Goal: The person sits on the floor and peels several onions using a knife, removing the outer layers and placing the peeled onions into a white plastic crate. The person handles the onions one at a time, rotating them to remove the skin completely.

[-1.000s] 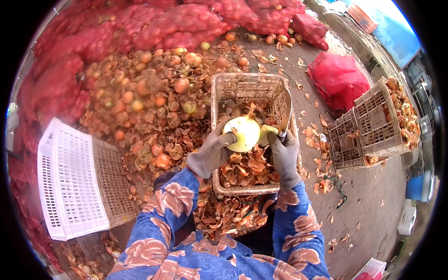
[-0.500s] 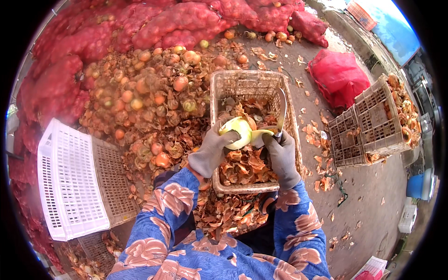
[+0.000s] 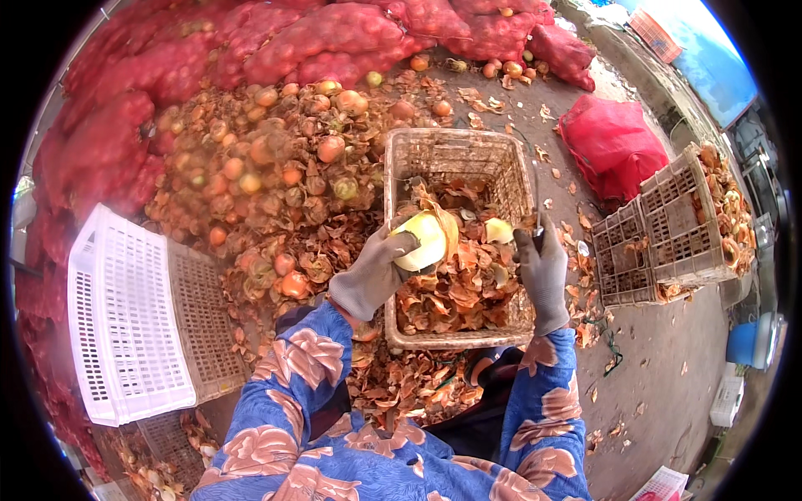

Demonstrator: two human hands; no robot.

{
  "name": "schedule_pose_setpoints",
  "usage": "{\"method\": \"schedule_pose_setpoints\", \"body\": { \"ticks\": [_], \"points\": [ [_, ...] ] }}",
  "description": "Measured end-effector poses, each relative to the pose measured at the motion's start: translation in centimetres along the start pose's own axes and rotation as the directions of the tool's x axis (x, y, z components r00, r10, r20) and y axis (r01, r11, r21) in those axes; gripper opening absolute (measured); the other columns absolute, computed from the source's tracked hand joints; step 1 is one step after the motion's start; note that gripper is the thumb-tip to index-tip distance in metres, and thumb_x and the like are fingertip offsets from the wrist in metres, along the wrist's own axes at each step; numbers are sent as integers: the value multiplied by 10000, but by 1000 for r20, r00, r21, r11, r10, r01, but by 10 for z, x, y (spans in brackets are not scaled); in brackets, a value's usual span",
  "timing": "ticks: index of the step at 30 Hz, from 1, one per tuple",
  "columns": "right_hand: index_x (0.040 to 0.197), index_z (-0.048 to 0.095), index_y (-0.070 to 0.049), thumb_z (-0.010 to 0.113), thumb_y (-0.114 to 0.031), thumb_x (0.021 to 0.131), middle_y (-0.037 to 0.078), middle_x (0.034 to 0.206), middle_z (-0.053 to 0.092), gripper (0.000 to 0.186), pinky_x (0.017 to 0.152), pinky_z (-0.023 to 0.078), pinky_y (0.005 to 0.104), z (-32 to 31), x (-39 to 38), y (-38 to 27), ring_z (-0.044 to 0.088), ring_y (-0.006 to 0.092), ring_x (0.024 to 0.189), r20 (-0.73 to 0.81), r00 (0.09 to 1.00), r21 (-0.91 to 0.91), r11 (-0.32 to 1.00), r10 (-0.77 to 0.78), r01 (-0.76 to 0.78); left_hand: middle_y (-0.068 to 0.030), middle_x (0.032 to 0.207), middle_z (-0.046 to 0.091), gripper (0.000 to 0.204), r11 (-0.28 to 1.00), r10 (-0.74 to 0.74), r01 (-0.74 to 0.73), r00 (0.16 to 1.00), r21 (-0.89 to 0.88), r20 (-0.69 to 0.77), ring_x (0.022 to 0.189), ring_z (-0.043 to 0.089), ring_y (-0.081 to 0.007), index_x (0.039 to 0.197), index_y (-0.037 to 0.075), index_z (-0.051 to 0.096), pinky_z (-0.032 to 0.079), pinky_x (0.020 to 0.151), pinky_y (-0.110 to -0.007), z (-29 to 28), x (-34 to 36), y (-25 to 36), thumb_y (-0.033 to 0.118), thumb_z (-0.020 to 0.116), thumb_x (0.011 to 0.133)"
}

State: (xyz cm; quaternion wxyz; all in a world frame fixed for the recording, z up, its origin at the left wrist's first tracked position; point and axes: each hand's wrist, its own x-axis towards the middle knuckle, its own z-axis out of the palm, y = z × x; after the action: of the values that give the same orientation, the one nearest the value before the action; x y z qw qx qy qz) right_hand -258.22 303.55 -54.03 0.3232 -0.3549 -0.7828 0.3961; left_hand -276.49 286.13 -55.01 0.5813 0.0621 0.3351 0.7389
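My gloved left hand (image 3: 372, 271) is closed on a pale yellow onion (image 3: 418, 242), with loose brown skin along its right side. My gloved right hand (image 3: 543, 275) grips a knife (image 3: 537, 200), blade pointing up, at the crate's right side. A pale slice of peel (image 3: 498, 230) is just left of my right thumb; I cannot tell whether it is touched or falling. Both hands are over a dirty plastic crate (image 3: 430, 341) holding brown onion skins (image 3: 451, 296).
Red mesh sacks (image 3: 309, 37) line the back and left beside loose onions (image 3: 251, 184). White and dingy crates (image 3: 125, 309) lie left. Stacked crates (image 3: 681, 225) with peelings and a red sack (image 3: 610, 142) are right. A blue container (image 3: 742, 341) sits far right.
My right hand with the knife has moved right, away from the onion. The peel strip that was joined to it is now separate. My left hand still holds the onion.
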Motion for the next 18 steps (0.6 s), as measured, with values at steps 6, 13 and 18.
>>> {"method": "schedule_pose_setpoints", "body": {
  "ticks": [6,13,18],
  "points": [
    [1433,292,0,540,-298,962,182,810,644,610,574,511,364,30,-31,-19,664,280,672,281,910,7,949,-305,315,-149,1211,570,496,967,75,-77,997,243,16,1081,602,-229,1330,-26,399,528,907,-324,1,1,-4,54,451,843],
    [1444,308,-38,555,-187,940,224,962,648,581,624,516,383,38,-33,-18,659,354,759,359,863,36,929,-355,367,-123,1162,600,467,966,61,-43,996,256,-62,1060,610,-217,1294,-21,453,506,934,-319,10,3,-13,35,471,831],
    [1353,480,-50,573,-77,918,177,1059,672,446,735,536,325,45,-23,-5,692,234,848,213,902,161,924,-376,347,-128,1167,598,539,937,138,-106,988,333,-73,1051,616,-227,1300,-27,446,525,910,-325,6,6,-20,20,572,778]
  ]
}}
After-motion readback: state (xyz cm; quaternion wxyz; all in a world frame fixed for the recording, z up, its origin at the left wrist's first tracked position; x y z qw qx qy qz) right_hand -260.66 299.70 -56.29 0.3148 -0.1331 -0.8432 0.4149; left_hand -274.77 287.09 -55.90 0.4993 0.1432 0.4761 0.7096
